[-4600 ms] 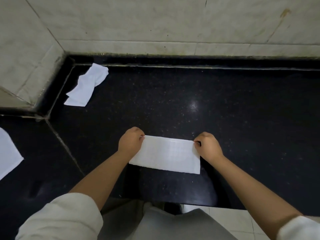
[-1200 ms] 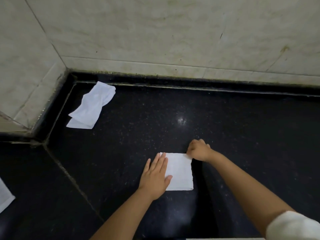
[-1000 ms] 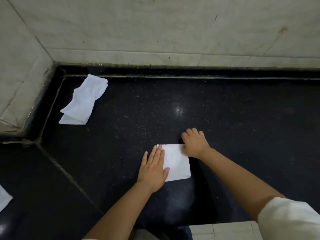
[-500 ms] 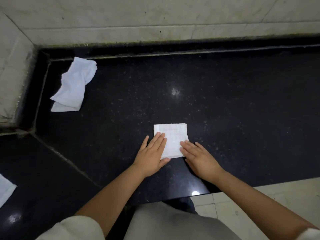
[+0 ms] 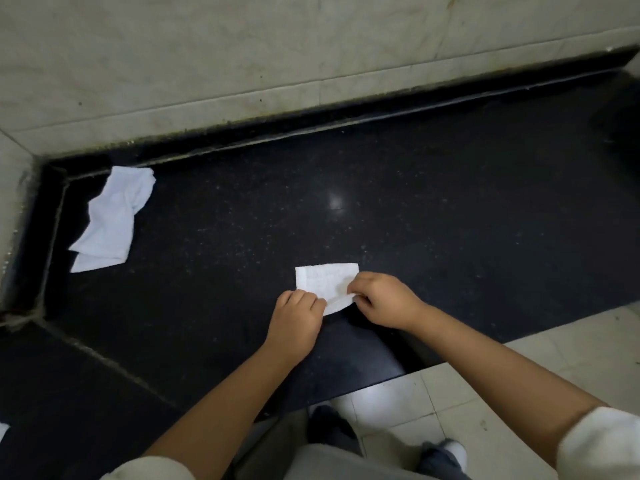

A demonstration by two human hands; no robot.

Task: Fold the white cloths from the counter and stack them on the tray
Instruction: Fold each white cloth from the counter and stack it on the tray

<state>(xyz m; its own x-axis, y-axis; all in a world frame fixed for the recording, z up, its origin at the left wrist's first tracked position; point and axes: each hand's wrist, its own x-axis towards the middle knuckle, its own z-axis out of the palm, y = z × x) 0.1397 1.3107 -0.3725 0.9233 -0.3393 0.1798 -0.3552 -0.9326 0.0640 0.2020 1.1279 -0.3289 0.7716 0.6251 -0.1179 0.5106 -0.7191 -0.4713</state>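
A small folded white cloth point(image 5: 323, 281) lies on the black counter point(image 5: 433, 220) near its front edge. My left hand point(image 5: 298, 312) pinches the cloth's near left corner with curled fingers. My right hand point(image 5: 379, 296) pinches its near right edge, and that near edge is lifted off the counter. A second white cloth point(image 5: 112, 220), crumpled and unfolded, lies in the far left corner by the wall. No tray is in view.
Tiled walls point(image 5: 207, 57) close the counter at the back and left. A corner of another white cloth point(image 5: 2, 432) shows at the lower left edge. Pale floor tiles point(image 5: 485, 375) and my feet lie below the counter's front edge.
Both hands lay flat on the folded cloth half a second ago; now their fingers have curled and pinch its near edge, lifting it. The camera has swung right.
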